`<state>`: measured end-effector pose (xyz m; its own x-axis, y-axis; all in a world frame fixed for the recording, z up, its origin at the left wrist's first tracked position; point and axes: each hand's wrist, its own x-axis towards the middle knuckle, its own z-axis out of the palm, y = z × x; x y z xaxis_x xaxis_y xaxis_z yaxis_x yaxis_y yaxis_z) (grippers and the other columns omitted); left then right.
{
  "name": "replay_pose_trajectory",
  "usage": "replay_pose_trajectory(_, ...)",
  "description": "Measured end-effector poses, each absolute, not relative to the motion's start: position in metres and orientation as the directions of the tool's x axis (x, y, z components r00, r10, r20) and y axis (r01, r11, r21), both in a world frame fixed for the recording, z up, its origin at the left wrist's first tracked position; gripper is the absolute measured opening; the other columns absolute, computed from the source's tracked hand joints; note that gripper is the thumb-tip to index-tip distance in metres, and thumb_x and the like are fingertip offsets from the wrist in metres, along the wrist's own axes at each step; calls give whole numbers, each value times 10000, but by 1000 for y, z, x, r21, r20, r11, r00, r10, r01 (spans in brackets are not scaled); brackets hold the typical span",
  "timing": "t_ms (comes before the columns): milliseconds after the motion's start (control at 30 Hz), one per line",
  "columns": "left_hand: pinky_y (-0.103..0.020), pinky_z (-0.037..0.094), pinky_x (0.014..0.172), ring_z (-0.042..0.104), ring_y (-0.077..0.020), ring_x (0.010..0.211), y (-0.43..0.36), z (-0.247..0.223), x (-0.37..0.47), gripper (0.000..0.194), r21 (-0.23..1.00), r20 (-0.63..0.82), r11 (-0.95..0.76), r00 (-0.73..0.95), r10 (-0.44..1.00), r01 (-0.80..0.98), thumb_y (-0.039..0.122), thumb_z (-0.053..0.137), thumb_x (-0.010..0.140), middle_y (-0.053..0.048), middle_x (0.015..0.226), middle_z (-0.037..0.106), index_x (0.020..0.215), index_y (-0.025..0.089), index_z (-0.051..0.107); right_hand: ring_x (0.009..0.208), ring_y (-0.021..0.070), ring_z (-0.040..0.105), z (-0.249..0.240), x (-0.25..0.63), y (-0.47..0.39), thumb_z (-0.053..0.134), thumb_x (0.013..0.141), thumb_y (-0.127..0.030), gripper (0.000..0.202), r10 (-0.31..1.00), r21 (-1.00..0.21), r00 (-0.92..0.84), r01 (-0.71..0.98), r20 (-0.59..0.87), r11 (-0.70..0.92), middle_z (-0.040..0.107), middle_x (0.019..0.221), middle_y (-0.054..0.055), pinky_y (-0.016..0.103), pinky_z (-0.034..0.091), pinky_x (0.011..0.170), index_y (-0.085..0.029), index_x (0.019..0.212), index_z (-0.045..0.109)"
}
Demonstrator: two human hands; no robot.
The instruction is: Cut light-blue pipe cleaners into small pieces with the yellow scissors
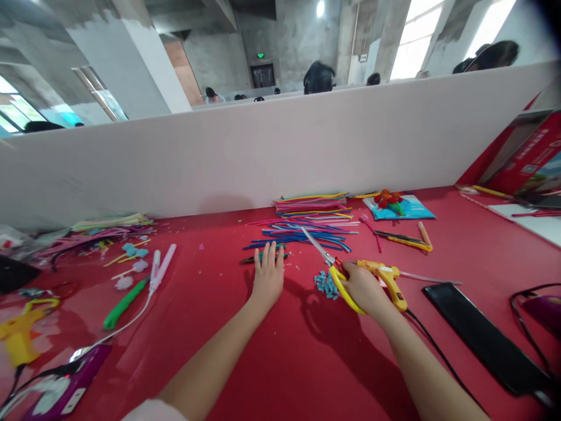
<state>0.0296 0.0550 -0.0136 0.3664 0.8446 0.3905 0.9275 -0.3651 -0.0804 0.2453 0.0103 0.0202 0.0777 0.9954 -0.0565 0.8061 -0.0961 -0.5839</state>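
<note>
My left hand point(269, 278) reaches out over the table with its fingers stretched and a little apart. Its fingertips lie over a dark tool with green parts point(249, 261), perhaps pliers, which they partly cover. My right hand point(366, 286) is closed round the yellow handles of a pair of scissors point(347, 292), whose blades point away to the upper left. Just left of the scissors is a small pile of short blue-grey pieces point(325, 285). Bundles of blue sticks point(298, 239) and pink sticks point(311, 204) lie beyond both hands.
Beside my right hand lie a yellow glue gun point(385, 273) with its cord and a black phone-like slab point(482, 333). Red flowers point(388, 199) rest on a blue packet point(412, 209). At left are a green-handled tool point(125, 305), a pink hair straightener point(162, 266) and a purple power strip point(72, 386). A white partition point(245, 152) stands behind.
</note>
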Motion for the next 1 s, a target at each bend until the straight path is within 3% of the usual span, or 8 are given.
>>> replay_pose_trajectory(200, -535, 97, 995, 141, -307, 1266, 13, -19, -7, 706, -78, 275, -614, 609, 744, 785, 558, 390, 723, -164, 1374, 225, 1283, 137, 305, 520, 126, 471, 47, 242, -6, 474, 656, -265, 136, 994, -236, -107, 967, -23, 99, 578, 634, 22, 250, 164, 472, -192, 763, 514)
replay_pose_trajectory(333, -537, 92, 991, 163, -309, 1259, 33, -28, -26, 666, -88, 312, -566, 562, 766, 820, 525, 390, 744, -183, 1347, 274, 1270, 122, 324, 577, 133, 496, 49, 243, -13, 464, 652, -235, 134, 981, -214, -183, 962, -57, 167, 590, 686, 26, 252, 187, 490, -191, 766, 519)
replay_pose_trajectory(433, -522, 118, 990, 217, -296, 1243, 67, -21, -30, 507, -67, 399, -512, 493, 773, 856, 358, 384, 799, -187, 1310, 330, 1238, 104, 363, 633, 143, 515, 46, 247, -21, 470, 648, -227, 178, 962, -243, -230, 951, -144, 191, 601, 763, 44, 248, 218, 501, -183, 810, 530)
replay_pose_trajectory(533, -457, 215, 980, 322, -273, 1187, 84, -6, -29, 404, 55, 498, -494, 405, 766, 867, 266, 403, 792, -158, 1254, 398, 1171, 130, 435, 684, 144, 526, 38, 247, -35, 490, 622, -206, 267, 928, -308, -296, 926, -227, 219, 601, 852, 51, 235, 259, 527, -184, 885, 534)
replay_pose_trajectory(633, -357, 362, 884, 474, -214, 1033, 78, 4, -29, 325, 269, 557, -452, 245, 793, 851, 280, 390, 805, -111, 1090, 522, 1098, 163, 469, 746, 156, 530, 23, 238, -46, 506, 602, -209, 312, 907, -345, -343, 905, -245, 249, 594, 883, 54, 227, 288, 565, -180, 912, 528)
replay_pose_trajectory(767, -266, 437, 699, 562, -134, 694, 59, 2, -27, 255, 517, 426, -366, 138, 894, 774, 203, 301, 830, -11, 740, 586, 1000, 197, 491, 731, 154, 526, 5, 217, -48, 515, 591, -223, 281, 872, -350, -456, 857, -177, 377, 591, 861, 44, 229, 288, 553, -177, 868, 531)
replay_pose_trajectory(833, -274, 432, 727, 557, -136, 755, 54, -2, -23, 292, 574, 433, -380, 125, 893, 725, 127, 303, 800, -29, 809, 580, 1035, 186, 466, 711, 152, 520, 0, 208, -45, 518, 593, -217, 250, 856, -329, -501, 836, -129, 440, 588, 832, 38, 233, 290, 551, -176, 839, 528)
replay_pose_trajectory(1000, -306, 409, 808, 519, -149, 890, 45, -7, -13, 351, 648, 447, -449, 169, 878, 615, 2, 316, 681, -57, 992, 521, 884, 189, 533, 718, 159, 505, -5, 195, -42, 517, 644, -230, 216, 840, -219, -543, 822, -25, 525, 576, 837, 41, 246, 323, 582, -180, 854, 513)
